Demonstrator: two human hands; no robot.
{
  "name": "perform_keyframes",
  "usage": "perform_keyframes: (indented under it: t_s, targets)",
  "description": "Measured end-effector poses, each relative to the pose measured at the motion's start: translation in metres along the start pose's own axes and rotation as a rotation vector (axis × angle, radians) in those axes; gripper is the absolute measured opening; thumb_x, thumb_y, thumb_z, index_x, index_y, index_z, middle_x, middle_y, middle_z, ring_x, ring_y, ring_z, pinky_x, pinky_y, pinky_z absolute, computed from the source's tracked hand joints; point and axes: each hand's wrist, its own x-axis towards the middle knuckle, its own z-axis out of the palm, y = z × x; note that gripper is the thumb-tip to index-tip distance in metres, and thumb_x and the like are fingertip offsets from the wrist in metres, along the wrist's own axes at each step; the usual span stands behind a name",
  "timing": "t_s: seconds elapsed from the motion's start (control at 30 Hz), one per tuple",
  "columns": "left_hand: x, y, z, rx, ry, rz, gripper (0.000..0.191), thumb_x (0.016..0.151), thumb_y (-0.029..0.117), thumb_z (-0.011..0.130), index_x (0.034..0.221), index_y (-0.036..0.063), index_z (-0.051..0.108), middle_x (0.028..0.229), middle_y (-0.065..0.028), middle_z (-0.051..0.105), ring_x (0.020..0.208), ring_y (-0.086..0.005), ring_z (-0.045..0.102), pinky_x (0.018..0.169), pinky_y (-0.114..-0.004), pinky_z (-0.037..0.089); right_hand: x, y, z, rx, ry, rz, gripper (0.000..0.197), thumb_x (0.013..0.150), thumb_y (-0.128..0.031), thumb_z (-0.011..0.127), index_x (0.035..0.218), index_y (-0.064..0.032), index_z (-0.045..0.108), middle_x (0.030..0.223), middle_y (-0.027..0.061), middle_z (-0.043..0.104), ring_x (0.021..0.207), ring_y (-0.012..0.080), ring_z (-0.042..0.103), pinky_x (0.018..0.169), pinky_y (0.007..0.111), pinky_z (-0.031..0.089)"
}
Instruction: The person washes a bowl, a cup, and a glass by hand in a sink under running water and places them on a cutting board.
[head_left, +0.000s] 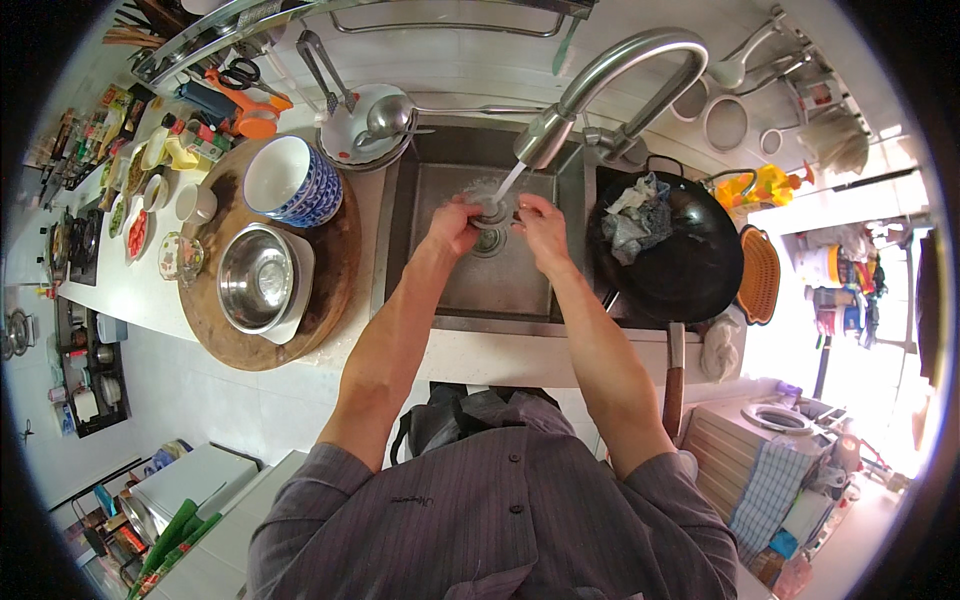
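A small clear glass bowl (493, 208) is between my hands over the sink basin (480, 292). My left hand (454, 225) grips its left side, and the fingertips of my right hand (543, 229) pinch at its right edge. Water runs into the bowl from the spray head (536, 139) of the curved metal faucet (637, 45), splashing at the rim. Below the bowl, part of the round drain (487, 241) shows. Glare and moving water blur the bowl's outline.
Right of the basin, a black wok (697, 255) holds a grey rag (637, 225). A round wooden board (341, 300) on the left carries stacked blue-and-white bowls (289, 180) and a steel bowl (256, 277). Behind it, a ladle (390, 116) lies on stacked plates (341, 142).
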Motion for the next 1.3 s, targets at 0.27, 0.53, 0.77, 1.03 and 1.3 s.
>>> perform_keyframes:
  t_s: [0.27, 0.53, 0.77, 1.03, 1.3]
  targets:
    - [-0.059, -0.003, -0.053, 1.094, 0.459, 0.216, 0.026, 0.081, 0.014, 0.069, 0.104, 0.0026, 0.072, 0.083, -0.0118, 0.070, 0.077, -0.0220, 0.068, 0.064, -0.036, 0.054, -0.023, 0.026, -0.038, -0.356, -0.270, 0.332, 0.025, 0.093, -0.020, 0.063, 0.107, -0.0003, 0.065, 0.086, 0.0045, 0.064, 0.070, 0.0126, 0.060, 0.061, 0.028, 0.050]
    - [-0.092, 0.012, -0.077, 1.235, 0.404, 0.173, 0.029, 0.079, 0.022, 0.071, 0.101, 0.0036, 0.075, 0.082, -0.0118, 0.072, 0.074, -0.0195, 0.067, 0.064, -0.033, 0.051, -0.037, 0.048, -0.026, -0.454, -0.334, 0.362, 0.035, 0.090, -0.024, 0.067, 0.116, -0.0006, 0.064, 0.091, 0.0041, 0.066, 0.071, 0.0111, 0.060, 0.060, 0.027, 0.051]
    - [-0.081, -0.016, -0.088, 1.209, 0.245, 0.069, 0.034, 0.079, 0.022, 0.070, 0.106, 0.0021, 0.073, 0.095, -0.0182, 0.073, 0.088, -0.0306, 0.071, 0.076, -0.038, 0.053, -0.083, 0.037, 0.032, -0.998, -0.500, -0.291, 0.042, 0.085, -0.028, 0.068, 0.119, -0.0039, 0.062, 0.111, 0.0190, 0.065, 0.106, 0.0380, 0.062, 0.092, 0.044, 0.049]
    - [-0.109, -0.011, -0.044, 0.977, 0.132, -0.037, 0.027, 0.087, 0.013, 0.066, 0.107, -0.0055, 0.070, 0.089, -0.0096, 0.070, 0.079, -0.0158, 0.063, 0.069, -0.031, 0.051, -0.069, 0.054, 0.028, -1.007, -0.312, -0.588, 0.029, 0.086, -0.021, 0.066, 0.109, -0.0032, 0.067, 0.105, 0.0167, 0.067, 0.100, 0.0380, 0.063, 0.088, 0.044, 0.050]
    - [-0.106, -0.015, -0.052, 1.008, 0.157, -0.132, 0.036, 0.087, 0.021, 0.065, 0.116, -0.0013, 0.067, 0.098, -0.0151, 0.072, 0.086, -0.0227, 0.069, 0.074, -0.036, 0.054, -0.050, 0.059, 0.011, -0.442, -0.581, 0.372, 0.019, 0.090, -0.020, 0.065, 0.099, -0.0029, 0.067, 0.079, 0.0013, 0.063, 0.067, 0.0094, 0.057, 0.055, 0.027, 0.045]
